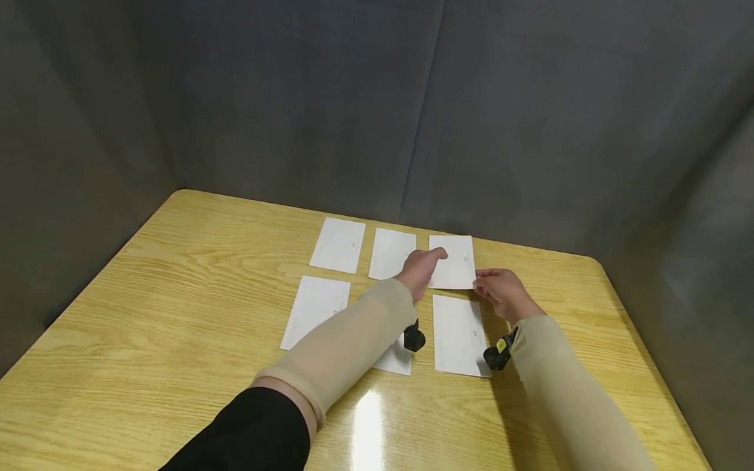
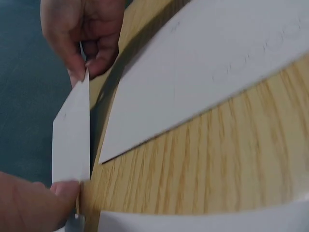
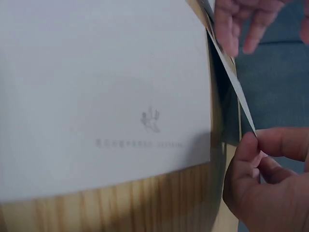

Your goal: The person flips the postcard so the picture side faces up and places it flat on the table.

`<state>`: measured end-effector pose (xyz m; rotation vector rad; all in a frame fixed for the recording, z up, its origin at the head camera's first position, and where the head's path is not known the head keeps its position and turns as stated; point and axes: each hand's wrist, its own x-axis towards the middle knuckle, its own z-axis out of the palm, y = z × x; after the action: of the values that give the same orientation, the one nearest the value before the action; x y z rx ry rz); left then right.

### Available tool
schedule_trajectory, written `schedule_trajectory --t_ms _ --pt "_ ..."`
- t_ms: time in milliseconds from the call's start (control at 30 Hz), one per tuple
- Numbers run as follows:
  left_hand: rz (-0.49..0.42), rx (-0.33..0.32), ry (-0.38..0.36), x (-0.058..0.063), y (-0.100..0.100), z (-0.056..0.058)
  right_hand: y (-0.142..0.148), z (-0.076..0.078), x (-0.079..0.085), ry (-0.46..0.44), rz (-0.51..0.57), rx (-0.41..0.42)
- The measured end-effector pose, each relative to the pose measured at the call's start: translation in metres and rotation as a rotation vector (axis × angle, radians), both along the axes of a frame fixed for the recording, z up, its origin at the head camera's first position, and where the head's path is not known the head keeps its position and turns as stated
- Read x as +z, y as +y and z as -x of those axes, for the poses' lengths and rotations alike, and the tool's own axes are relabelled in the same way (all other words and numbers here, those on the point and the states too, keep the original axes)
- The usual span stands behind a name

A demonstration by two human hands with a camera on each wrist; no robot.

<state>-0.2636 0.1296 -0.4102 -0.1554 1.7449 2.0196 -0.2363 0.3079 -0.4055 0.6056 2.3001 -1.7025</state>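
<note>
The thumb and index finger of my right hand (image 1: 499, 288) pinch the lower right corner of a white envelope (image 1: 452, 261) in the back row. That corner is lifted and the envelope tilts, as both wrist views show. My left hand (image 1: 419, 269) hovers at the same envelope's left side, its thumb stretched over the edge in the head view. In the right wrist view the left fingers (image 3: 231, 29) hang apart from the thumb. Just below lies another white envelope (image 1: 458, 333), with small print and a logo by one edge.
Two more envelopes, a left one (image 1: 338, 245) and a middle one (image 1: 391, 252), lie in the back row. In the front row are a left envelope (image 1: 312, 307) and a middle one (image 1: 394, 360), partly hidden by my left arm. A grey curtain (image 1: 294, 118) stands behind the wooden table (image 1: 177, 294).
</note>
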Motion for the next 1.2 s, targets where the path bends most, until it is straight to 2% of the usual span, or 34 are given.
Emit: schedule_trajectory --t_ms 133,333,500,633,800,1000,1200 --pt "0.053 -0.010 0.030 0.002 -0.003 -0.001 0.007 -0.003 0.000 -0.003 0.050 -0.003" --pt "-0.037 -0.045 -0.007 0.010 -0.003 -0.007 0.014 -0.004 -0.001 0.008 0.169 -0.043" --pt "-0.041 -0.019 -0.013 0.010 -0.004 -0.006 0.015 -0.002 0.000 0.005 0.236 -0.052" --pt "-0.044 0.028 -0.004 0.008 -0.005 0.000 0.016 -0.002 0.002 0.021 0.245 -0.030" --pt "-0.108 0.056 0.020 0.004 -0.006 0.007 0.017 -0.006 0.003 0.043 0.280 0.001" --pt "-0.141 0.031 0.020 0.000 -0.007 0.011 0.015 -0.007 0.000 0.017 0.265 0.012" --pt "-0.133 -0.001 0.048 0.002 -0.007 0.009 0.014 -0.009 0.002 -0.012 0.221 0.032"
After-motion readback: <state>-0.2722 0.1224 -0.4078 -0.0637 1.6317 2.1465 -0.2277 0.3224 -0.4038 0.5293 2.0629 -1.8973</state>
